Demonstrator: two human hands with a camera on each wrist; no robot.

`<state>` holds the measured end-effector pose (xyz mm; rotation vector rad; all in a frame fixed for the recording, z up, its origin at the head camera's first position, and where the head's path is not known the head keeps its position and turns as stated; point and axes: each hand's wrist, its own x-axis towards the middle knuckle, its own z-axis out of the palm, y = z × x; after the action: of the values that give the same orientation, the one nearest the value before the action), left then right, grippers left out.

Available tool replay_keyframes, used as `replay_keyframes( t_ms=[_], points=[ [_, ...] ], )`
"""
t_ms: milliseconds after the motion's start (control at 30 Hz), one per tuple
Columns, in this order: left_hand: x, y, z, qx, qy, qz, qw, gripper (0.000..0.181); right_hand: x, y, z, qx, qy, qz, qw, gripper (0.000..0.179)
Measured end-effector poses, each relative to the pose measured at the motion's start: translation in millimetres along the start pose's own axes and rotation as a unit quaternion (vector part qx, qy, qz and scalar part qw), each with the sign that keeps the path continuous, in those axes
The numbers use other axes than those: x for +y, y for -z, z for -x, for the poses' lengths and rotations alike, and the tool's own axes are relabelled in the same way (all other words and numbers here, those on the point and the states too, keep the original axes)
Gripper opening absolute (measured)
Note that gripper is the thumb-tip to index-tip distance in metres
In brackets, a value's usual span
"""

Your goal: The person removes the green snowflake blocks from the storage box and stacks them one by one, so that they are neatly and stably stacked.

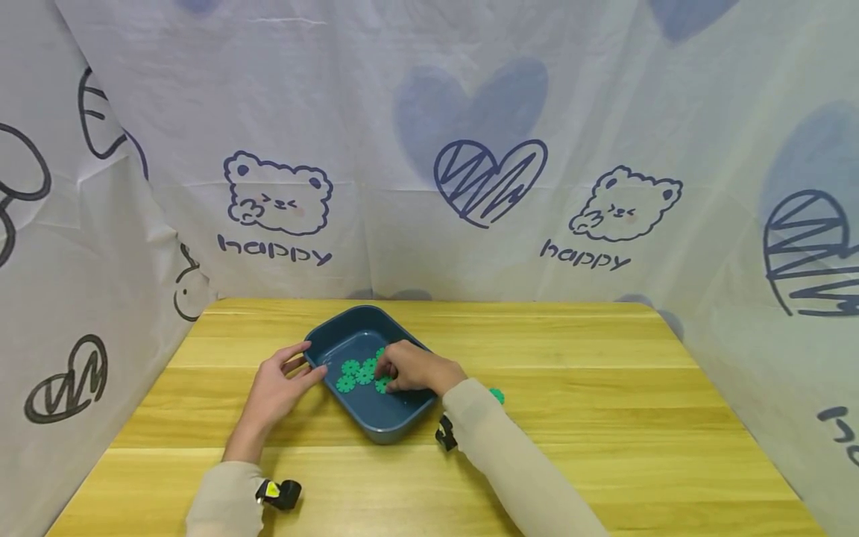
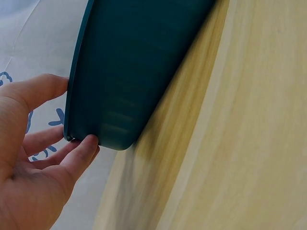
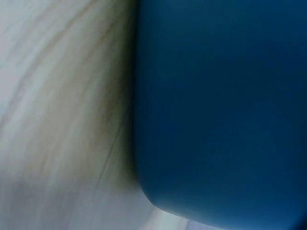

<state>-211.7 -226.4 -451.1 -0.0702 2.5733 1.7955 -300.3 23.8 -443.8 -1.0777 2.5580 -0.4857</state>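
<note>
A dark blue plastic basin (image 1: 377,418) stands on the wooden table. My left hand (image 1: 278,380) holds its left corner, with digits at the rim and against the outer wall; the left wrist view shows this grip on the basin (image 2: 129,67) from the side. Inside the basin lie several flat green notched discs (image 1: 364,374), like snowflake building pieces. My right hand (image 1: 411,367) reaches over the right rim, fingers bent down among the discs. I cannot tell whether it pinches one. In the right wrist view only the basin's outer wall (image 3: 216,115) and the tabletop show.
Another green disc (image 1: 496,395) lies on the table (image 1: 604,418) right of the basin, partly behind the right sleeve (image 1: 510,455). A white curtain (image 1: 382,246) with printed bears and hearts hangs behind the table and along both sides.
</note>
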Motion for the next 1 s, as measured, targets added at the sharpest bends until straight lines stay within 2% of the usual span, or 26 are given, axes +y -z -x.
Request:
replay_keyframes(
  t_ms=[733, 1000],
  points=[
    [-3.8, -0.7, -1.5, 0.0, 0.007, -0.012, 0.9999, 0.069, 1.3, -1.8, 2.5, -0.006, 0.009, 0.003, 0.9999, 0.026],
    [-0.9, -0.5, 0.4, 0.004, -0.003, -0.014, 0.9999, 0.068, 1.7, -4.4, 2.0, 0.006, 0.013, 0.022, 0.9997, 0.027]
  ],
)
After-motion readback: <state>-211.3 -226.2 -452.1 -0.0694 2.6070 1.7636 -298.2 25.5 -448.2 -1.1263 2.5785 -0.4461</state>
